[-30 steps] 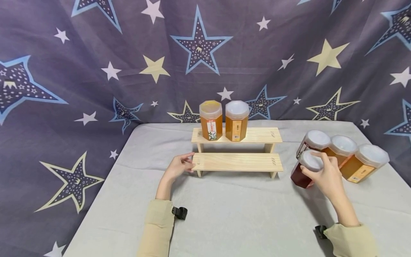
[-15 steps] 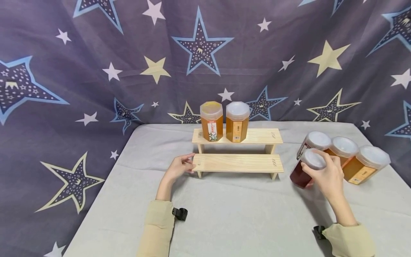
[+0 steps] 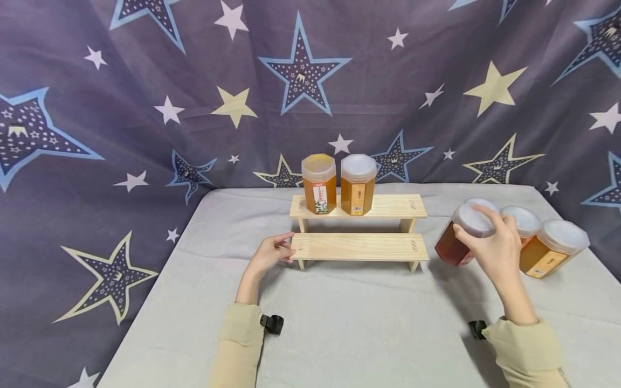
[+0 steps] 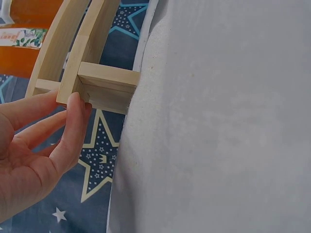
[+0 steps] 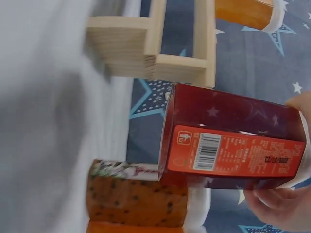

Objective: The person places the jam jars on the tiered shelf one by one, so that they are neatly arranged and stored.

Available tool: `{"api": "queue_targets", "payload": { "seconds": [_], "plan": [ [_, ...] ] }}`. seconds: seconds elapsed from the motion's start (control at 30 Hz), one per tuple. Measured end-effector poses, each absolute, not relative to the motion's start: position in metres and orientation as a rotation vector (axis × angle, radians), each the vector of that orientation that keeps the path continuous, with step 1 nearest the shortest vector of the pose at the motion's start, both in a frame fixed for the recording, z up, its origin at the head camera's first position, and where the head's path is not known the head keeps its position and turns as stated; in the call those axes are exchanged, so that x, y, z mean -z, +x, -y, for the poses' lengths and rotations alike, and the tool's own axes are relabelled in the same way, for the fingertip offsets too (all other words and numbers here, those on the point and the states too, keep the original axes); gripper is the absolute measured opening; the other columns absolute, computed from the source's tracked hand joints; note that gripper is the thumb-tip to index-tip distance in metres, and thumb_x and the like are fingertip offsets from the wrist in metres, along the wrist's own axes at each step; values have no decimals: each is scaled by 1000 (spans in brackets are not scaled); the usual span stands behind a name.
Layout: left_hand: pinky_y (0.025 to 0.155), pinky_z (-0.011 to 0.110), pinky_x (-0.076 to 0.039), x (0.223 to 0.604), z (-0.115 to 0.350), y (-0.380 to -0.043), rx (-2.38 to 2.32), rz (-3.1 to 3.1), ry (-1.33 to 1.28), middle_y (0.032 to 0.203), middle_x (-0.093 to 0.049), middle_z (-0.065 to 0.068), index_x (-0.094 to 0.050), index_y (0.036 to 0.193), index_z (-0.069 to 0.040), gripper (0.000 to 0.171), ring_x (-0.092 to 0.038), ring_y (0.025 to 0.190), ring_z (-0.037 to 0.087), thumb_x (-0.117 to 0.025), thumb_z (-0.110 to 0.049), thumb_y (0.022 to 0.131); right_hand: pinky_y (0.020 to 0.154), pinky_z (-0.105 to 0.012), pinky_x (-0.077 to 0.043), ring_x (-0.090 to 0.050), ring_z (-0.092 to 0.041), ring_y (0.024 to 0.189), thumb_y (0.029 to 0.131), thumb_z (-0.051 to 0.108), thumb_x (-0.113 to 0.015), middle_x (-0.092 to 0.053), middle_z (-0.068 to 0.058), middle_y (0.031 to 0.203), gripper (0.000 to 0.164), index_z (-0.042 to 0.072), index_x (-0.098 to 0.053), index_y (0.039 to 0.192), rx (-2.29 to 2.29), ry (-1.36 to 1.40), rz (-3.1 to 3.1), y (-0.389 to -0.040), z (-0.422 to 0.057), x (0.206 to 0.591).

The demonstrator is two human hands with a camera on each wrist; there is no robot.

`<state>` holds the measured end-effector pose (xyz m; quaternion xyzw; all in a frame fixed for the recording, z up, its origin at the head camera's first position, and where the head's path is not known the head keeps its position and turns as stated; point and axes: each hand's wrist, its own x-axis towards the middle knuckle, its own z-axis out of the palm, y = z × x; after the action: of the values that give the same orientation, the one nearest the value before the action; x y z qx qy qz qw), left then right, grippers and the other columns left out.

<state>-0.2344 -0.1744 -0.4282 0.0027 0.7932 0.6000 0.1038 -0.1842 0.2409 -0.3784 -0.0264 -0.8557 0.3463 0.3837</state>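
My right hand [image 3: 502,250] grips a dark red honey jar [image 5: 218,114] by its white lid, with thumb and fingers around the lid's sides. The jar tilts above the table, its orange barcode label facing the right wrist camera. My left hand [image 3: 267,253] pinches the left end of the lower plank of a two-step wooden rack [image 3: 359,246]. In the left wrist view, its fingertips [image 4: 74,99] touch the plank's corner. On the upper step stand two amber jars, one with a yellowish lid [image 3: 319,186] and one with a white lid [image 3: 358,186].
Right of the rack, amber jars [image 3: 548,250] with white lids stand close together, partly behind my right hand. A brown jar with dark specks [image 5: 136,199] shows below the held one in the right wrist view. Grey cloth [image 3: 359,323] covers the table; a star-patterned curtain [image 3: 388,81] hangs behind.
My right hand has lifted the dark red jar off the table, moving it up and slightly back, so it now hides the jar behind. My left hand stays on the rack.
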Motion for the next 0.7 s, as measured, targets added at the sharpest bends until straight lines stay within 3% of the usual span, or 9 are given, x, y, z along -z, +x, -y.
{"api": "queue_targets", "payload": {
  "seconds": [0.37,0.7],
  "plan": [
    [63,30,-57,429,175,-234,-1791,-2325,25,84,-51,12,-44,126,6,52,-55,56,11,-57,11,77,57,-31,-31,-38,-19,75,61,9,-76,-45,-24,86,48,2,-62,105,-921,25,2128,-199,-224,357],
    [65,32,-58,429,176,-235,-1786,-2326,15,84,-51,12,-44,127,5,52,-55,56,11,-57,11,77,61,-35,-36,-43,-27,80,62,10,-76,-47,-23,90,48,6,-62,108,-928,108,2119,-209,-214,341]
  ]
}}
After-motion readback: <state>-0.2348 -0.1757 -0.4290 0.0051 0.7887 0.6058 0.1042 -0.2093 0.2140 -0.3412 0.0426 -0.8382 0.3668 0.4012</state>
